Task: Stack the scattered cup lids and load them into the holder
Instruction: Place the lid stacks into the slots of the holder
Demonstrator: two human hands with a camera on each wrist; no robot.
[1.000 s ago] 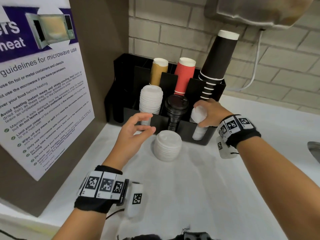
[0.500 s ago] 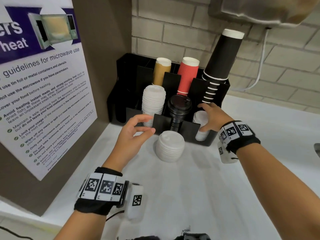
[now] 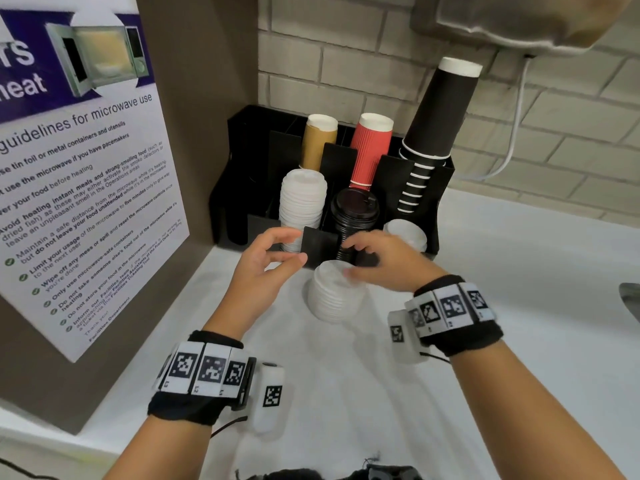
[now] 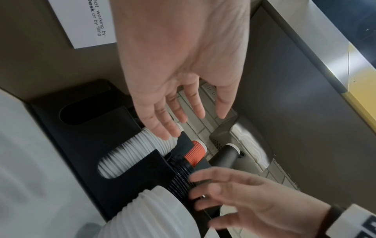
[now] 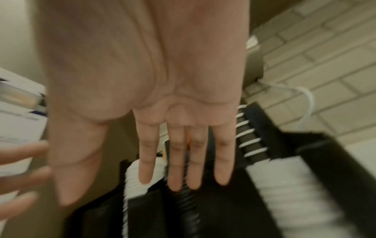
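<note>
At the counter's near edge, two banded wrists frame a short stack of white plastic cup lids [image 3: 335, 295] standing on the white countertop [image 3: 519, 341] at frame centre, just in front of the black compartmented holder [image 3: 440, 202]. The risk from here looks plain: lifted by one hand alone, this loose stack could fan out and spill, or catch the black divider tab [image 3: 319, 244] at the holder's front lip on its way in. The right hand [image 3: 384, 263], centre right, has its fingers straight and loosely spread, fingertips resting on the stack's top rim, gripping nothing. The left hand [image 3: 265, 268], centre left, hovers beside the stack with fingers gently curved and thumb apart, empty; whether it brushes the lids cannot be told. Behind them, the holder's front row carries a tall column of white lids [image 3: 302, 199] at left, a column of black lids [image 3: 353, 216] in the middle, and a lower white pile [image 3: 406, 233] at right. Farther back stand a tan paper cup [image 3: 318, 140], a red ribbed cup [image 3: 370, 147] and a leaning tower of black cups [image 3: 436, 126] against the pale brick wall [image 3: 346, 64].
</note>
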